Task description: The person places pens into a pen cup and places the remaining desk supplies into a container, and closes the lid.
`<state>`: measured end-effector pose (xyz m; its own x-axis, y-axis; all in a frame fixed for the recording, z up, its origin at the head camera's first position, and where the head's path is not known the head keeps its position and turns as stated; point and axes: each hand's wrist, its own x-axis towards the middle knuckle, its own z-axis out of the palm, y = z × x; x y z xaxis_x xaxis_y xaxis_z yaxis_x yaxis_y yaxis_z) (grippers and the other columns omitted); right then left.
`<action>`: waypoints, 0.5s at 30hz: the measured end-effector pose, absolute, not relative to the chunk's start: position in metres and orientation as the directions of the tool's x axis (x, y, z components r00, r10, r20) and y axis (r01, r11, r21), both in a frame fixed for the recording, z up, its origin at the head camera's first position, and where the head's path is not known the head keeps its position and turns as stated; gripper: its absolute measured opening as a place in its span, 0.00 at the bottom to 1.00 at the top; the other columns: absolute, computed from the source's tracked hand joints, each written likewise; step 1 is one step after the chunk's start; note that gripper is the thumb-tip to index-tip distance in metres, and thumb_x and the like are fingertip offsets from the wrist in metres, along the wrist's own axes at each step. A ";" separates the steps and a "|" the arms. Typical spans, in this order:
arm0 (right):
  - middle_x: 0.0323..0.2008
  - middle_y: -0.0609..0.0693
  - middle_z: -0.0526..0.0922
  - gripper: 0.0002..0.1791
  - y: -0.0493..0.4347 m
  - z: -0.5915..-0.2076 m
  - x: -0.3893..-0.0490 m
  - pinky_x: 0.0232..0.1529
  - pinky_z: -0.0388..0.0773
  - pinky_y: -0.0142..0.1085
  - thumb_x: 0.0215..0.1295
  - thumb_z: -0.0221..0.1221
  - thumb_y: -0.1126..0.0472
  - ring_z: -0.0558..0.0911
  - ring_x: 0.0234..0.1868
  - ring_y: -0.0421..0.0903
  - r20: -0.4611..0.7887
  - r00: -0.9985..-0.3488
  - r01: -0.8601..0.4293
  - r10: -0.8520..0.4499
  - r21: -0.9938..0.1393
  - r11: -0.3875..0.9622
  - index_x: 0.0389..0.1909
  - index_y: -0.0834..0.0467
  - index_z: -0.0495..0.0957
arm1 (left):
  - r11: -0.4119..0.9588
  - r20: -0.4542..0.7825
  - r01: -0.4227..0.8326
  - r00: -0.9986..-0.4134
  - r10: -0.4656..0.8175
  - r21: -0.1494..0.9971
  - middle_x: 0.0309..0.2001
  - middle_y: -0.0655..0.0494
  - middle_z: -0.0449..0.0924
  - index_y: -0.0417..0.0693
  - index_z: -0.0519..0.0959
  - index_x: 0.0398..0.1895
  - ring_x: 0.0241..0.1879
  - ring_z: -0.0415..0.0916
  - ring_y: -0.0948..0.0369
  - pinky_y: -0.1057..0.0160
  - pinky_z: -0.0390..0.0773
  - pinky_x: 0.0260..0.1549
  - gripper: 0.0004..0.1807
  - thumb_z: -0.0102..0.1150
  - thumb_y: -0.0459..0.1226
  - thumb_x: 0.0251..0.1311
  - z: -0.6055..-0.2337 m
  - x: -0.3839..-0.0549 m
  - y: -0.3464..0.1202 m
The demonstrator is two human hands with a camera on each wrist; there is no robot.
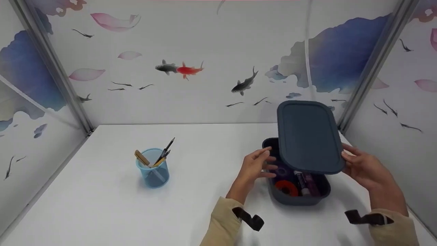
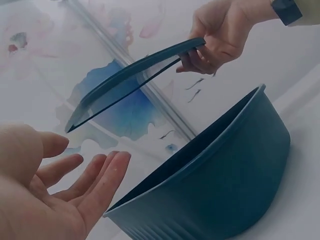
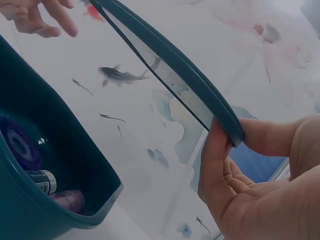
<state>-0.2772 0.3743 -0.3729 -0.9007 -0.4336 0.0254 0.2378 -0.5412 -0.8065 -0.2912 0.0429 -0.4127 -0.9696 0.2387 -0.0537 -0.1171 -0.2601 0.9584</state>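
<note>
My right hand pinches the edge of a dark blue-green lid, thumb on one face and fingers on the other. The lid hangs tilted above a matching storage box, well off its rim in both wrist views. Inside the box lie an orange-red ring, a purple tape roll, a white-capped tube and a pinkish-purple tube. Beside the box's left rim is my left hand, fingers spread and relaxed with nothing in them. The lid hides the box's far right part in the head view.
A light blue pen cup stands on the left of the white table, holding a black pencil, a tan-handled item and other writing tools. White panels printed with fish and petals enclose the table at the back and sides.
</note>
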 end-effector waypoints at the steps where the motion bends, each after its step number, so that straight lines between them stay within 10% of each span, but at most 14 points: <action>1: 0.46 0.53 0.88 0.21 0.372 -0.372 -0.278 0.51 0.86 0.37 0.78 0.41 0.73 0.88 0.46 0.48 0.008 -0.908 0.234 -0.420 -0.820 -0.523 0.51 0.55 0.82 | -0.277 -0.049 -0.119 -0.968 0.246 0.953 0.51 0.48 0.84 0.50 0.75 0.66 0.40 0.86 0.59 0.58 0.89 0.40 0.21 0.50 0.44 0.75 -0.410 -0.291 0.042; 15: 0.40 0.48 0.89 0.19 0.359 -0.369 -0.281 0.47 0.86 0.34 0.75 0.48 0.72 0.89 0.39 0.43 -0.111 -0.914 0.214 -0.390 -0.949 -0.231 0.50 0.46 0.82 | -0.337 0.017 -0.066 -0.971 0.237 0.939 0.49 0.46 0.84 0.46 0.75 0.66 0.38 0.87 0.60 0.57 0.89 0.38 0.24 0.61 0.38 0.67 -0.401 -0.286 0.036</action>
<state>-0.2806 0.3591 -0.3690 -0.9141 -0.3900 -0.1110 0.2137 -0.2307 -0.9493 -0.2860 0.0364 -0.4005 -0.9714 0.2369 0.0169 -0.0658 -0.3368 0.9393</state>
